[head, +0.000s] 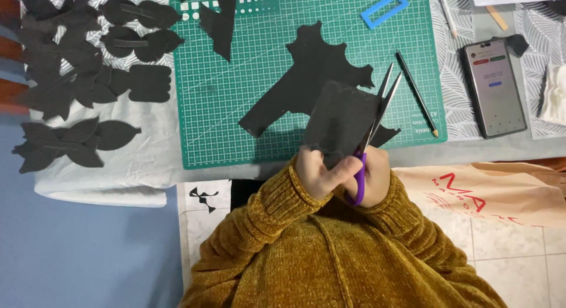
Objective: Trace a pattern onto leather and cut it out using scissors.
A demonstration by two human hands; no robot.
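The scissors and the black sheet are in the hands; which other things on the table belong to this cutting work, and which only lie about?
In use:
left hand holding the black sheet
right hand holding the purple scissors, blades open
green cutting mat
large black offcut
finished black cut-outs

Lying about:
phone
pencil
blue frame
beige bag

Matt black felt piece (339, 122), seemingly soft; purple plastic-handled metal scissors (371, 131); ribbed mustard chenille sleeves (283, 193).
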